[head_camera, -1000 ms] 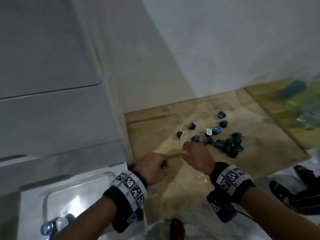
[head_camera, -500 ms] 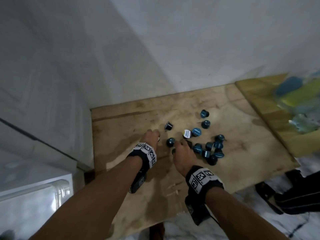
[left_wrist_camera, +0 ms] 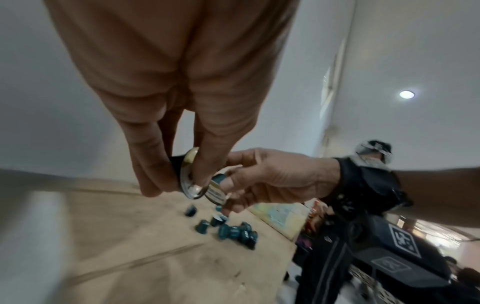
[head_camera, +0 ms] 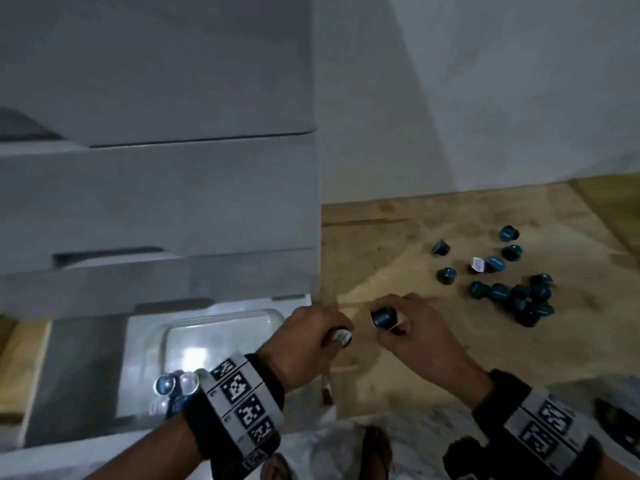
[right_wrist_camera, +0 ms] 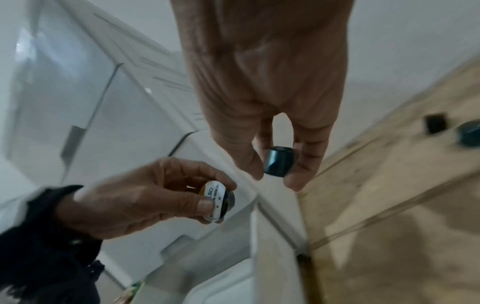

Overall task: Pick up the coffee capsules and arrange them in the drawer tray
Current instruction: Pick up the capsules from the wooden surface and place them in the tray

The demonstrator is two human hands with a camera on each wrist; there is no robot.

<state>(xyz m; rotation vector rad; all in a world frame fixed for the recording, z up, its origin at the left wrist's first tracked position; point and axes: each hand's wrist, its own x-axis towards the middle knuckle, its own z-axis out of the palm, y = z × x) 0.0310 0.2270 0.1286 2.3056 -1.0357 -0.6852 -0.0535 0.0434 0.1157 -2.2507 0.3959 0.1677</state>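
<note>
Each hand pinches one coffee capsule above the desk's left edge: the left hand (head_camera: 308, 336) holds a foil-faced capsule (head_camera: 343, 337), the right hand (head_camera: 412, 332) a blue capsule (head_camera: 383, 317). More loose capsules (head_camera: 512, 296) cluster near the desk's far right; the drawer tray (head_camera: 207, 327) sits open just left of the desk.

Capsule lid (right_wrist_camera: 215, 200): partial print "SO", "GOLD"; rest unreadable.

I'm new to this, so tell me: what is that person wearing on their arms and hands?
The left hand and right hand are bare, without gloves or sleeves. Each wrist carries a black band: the left band and right band have pale panels printed with black-and-white square codes. A small black box hangs under each.
</note>
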